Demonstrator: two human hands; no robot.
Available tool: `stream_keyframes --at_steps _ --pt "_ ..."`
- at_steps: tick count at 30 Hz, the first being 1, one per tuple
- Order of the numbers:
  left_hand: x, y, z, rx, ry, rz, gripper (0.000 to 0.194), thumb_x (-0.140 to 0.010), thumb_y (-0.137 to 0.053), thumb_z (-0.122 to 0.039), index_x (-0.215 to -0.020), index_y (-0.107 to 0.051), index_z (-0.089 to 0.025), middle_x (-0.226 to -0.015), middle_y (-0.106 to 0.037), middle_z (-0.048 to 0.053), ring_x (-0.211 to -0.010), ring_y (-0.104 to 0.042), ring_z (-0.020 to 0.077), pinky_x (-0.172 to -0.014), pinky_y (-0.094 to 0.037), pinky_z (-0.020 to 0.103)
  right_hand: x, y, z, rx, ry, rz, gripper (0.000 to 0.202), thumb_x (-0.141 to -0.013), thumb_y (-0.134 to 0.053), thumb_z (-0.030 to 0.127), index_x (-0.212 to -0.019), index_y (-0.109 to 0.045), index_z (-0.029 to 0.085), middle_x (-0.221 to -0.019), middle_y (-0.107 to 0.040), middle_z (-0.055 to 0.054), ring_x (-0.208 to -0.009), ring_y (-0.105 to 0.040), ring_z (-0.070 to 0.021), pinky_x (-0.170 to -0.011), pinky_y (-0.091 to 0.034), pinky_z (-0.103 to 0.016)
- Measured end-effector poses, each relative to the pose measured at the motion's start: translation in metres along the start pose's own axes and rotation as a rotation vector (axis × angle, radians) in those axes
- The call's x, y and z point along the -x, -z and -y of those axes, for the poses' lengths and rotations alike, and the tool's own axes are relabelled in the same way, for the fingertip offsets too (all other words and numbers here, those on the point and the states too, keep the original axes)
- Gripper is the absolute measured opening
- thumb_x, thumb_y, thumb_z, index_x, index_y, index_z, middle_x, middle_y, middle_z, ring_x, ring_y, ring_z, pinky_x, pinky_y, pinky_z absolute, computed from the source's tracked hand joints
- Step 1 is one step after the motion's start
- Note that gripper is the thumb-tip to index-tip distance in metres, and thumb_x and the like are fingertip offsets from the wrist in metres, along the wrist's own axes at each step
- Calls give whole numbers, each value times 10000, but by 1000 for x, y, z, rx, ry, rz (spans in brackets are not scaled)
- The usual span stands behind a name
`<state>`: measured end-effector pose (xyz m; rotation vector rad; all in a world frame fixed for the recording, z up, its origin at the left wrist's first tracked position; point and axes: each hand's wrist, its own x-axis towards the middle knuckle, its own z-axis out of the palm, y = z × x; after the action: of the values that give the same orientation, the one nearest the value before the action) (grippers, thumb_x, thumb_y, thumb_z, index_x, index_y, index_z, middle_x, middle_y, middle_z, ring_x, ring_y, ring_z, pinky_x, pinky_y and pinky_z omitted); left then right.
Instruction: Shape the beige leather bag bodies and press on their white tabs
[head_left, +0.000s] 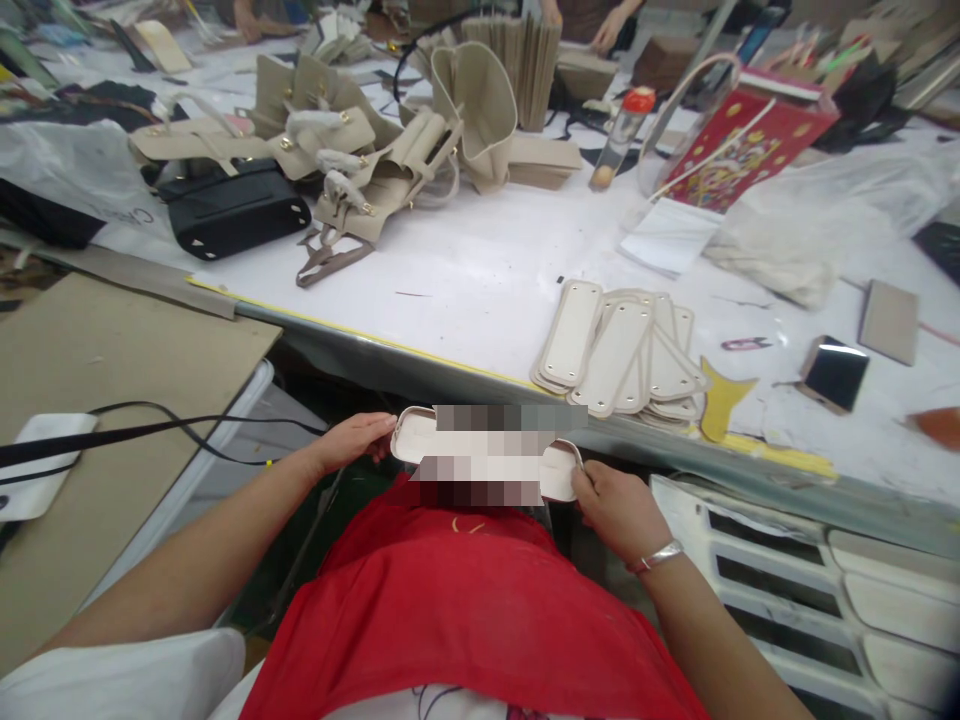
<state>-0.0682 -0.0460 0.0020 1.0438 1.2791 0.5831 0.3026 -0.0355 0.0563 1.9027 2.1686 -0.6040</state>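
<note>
Gripping one rounded end of a long cream leather panel (414, 437) between thumb and fingers, the person's left hand (352, 441) steadies the piece just below the edge of the white worktable (480, 270); its middle is blurred out. At the panel's far end, the right hand (611, 505), a silver bangle (655, 557) on its wrist, pinches the other rounded tip. Above, near the table's edge, lies a fanned stack of matching cream oblong panels (619, 350).
</note>
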Motion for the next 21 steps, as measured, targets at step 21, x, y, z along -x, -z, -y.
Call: stream_keyframes --at_steps 21 --pt "1 -15 -41 -997 -119 -223 248 -803 -388 -327 -588 -378 -205 -565 -435 -17 -538 -435 135 -525 -304 261 -1 -7 1 167 4 -29 318 -921 -319 307 -758 -556 171 -667 -651 -75 -608 -597 -181 -534 -177 -283"
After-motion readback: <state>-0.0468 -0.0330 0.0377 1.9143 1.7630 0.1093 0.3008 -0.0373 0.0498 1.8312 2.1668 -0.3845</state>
